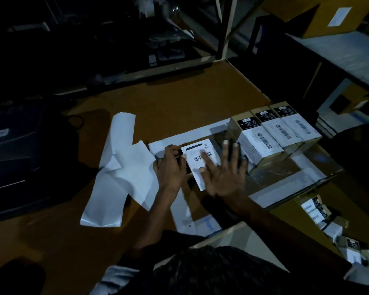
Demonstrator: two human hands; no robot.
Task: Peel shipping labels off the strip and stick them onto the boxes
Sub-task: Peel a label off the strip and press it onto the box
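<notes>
Dark hair of the person's head fills the bottom edge, with both bare arms reaching forward over a brown table [179,103]. Left hand [172,165] curls its fingers around the left edge of a small box [188,170], gripping it. Right hand [224,173] lies flat on the box, fingers spread and straight, pressing a white barcode label [197,154] onto its top. Just right of this box stand three labelled boxes [275,133] in a row. Left of it lie white backing strips [117,167], crossed over each other.
</notes>
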